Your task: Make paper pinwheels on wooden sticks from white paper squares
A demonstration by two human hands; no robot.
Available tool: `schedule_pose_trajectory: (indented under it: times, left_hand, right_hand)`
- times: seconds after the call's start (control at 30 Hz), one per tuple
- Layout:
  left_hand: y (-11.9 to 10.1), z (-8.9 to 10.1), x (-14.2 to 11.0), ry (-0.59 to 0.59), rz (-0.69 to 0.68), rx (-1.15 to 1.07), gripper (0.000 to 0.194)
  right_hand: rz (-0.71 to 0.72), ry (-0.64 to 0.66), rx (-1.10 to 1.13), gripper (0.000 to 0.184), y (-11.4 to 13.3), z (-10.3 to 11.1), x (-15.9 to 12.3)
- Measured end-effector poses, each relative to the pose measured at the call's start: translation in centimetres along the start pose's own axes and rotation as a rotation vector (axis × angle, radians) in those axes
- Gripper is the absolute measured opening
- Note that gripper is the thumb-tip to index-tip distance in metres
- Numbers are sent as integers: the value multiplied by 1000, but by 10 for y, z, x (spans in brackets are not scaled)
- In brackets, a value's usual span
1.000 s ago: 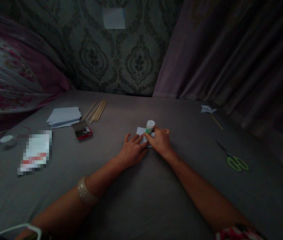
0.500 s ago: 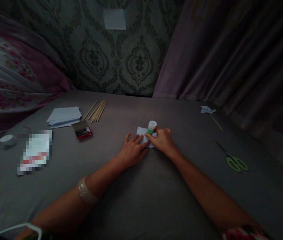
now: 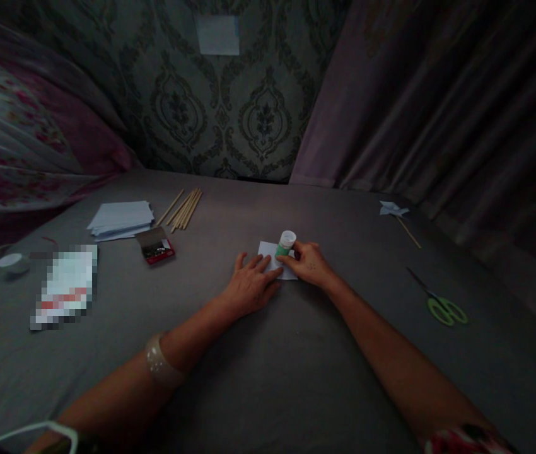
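A small white sheet of paper (image 3: pixel 268 249) lies on the grey cloth in front of me. My left hand (image 3: pixel 252 285) rests on its left part, fingers spread and pressing down. In my right hand (image 3: pixel 311 265) is a glue stick (image 3: pixel 284 244) with a green and white body. Thumb and fingers wrap round it, white end up, and its lower end is over the paper. That lower end is hidden by the fingers, so I cannot see the glue itself.
Left are a stack of paper (image 3: pixel 121 217), wooden sticks (image 3: pixel 186 209), an open red box (image 3: pixel 157 247) of small metal pieces and a blurred packet (image 3: pixel 67 287). Right are a paper pinwheel (image 3: pixel 395 209) on a stick and green-handled scissors (image 3: pixel 445 310). A white cable (image 3: pixel 22 432) runs at lower left.
My right hand and the glue stick have shifted very slightly over the paper. The left hand stays almost in place on it.
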State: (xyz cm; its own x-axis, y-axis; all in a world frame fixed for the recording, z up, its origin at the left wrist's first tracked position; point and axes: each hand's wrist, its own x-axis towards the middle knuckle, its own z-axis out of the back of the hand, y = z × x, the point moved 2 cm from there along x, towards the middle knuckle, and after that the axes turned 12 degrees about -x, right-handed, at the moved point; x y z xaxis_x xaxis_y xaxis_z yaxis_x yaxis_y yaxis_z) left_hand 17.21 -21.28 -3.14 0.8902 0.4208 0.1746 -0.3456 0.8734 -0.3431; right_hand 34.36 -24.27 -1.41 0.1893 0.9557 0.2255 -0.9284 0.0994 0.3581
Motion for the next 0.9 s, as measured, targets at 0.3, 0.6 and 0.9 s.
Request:
schedule_pose_trajectory:
  times: [0.3,0.6,0.9]
  left_hand:
    - [-1,2,-1,10,-10,-3,40]
    - [-1,0,-4,-41,-9,-12,41]
    - [-6,1,-4,-65,-21,66,37]
  right_hand:
    - [76,180,184,22,-14,5,14]
    - [-387,-364,757,39,-19,1,6]
    - [-462,-411,512,39,-26,-7,-5]
